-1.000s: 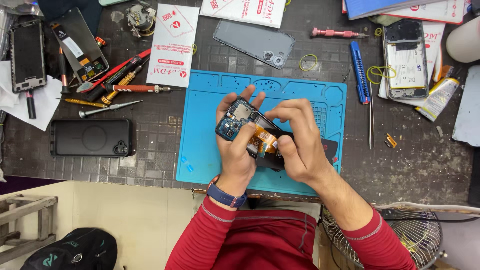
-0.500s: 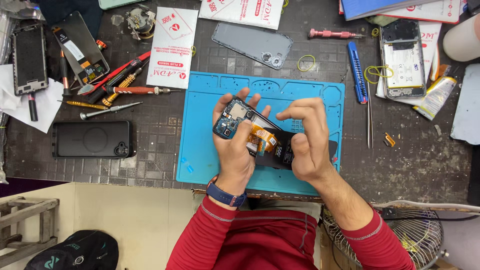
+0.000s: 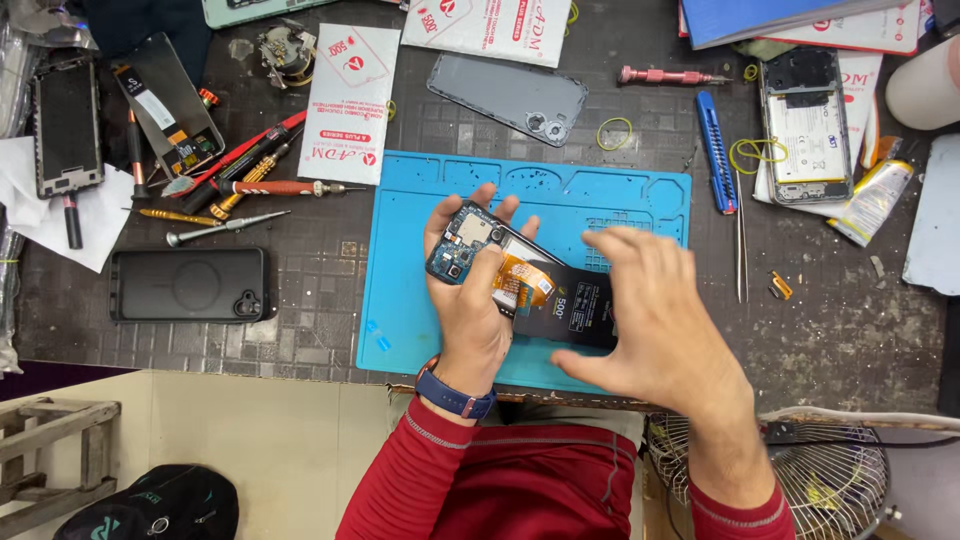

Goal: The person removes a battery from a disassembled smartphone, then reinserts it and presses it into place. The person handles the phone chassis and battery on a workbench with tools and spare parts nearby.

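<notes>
We worked at a dark, scuffed workbench (image 3: 300,350). A blue repair mat (image 3: 400,300) lay flat on it near the front edge. Left of the mat sat a black phone case (image 3: 185,285), with screwdrivers (image 3: 250,185) above it. A grey back cover (image 3: 515,95) and a yellow rubber band (image 3: 614,133) lay behind the mat, with a blue utility knife (image 3: 714,150) and tweezers (image 3: 740,240) to its right.

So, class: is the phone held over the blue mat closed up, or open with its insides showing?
Open: the phone in the left hand shows bare circuit board, orange flex and black battery.
</notes>
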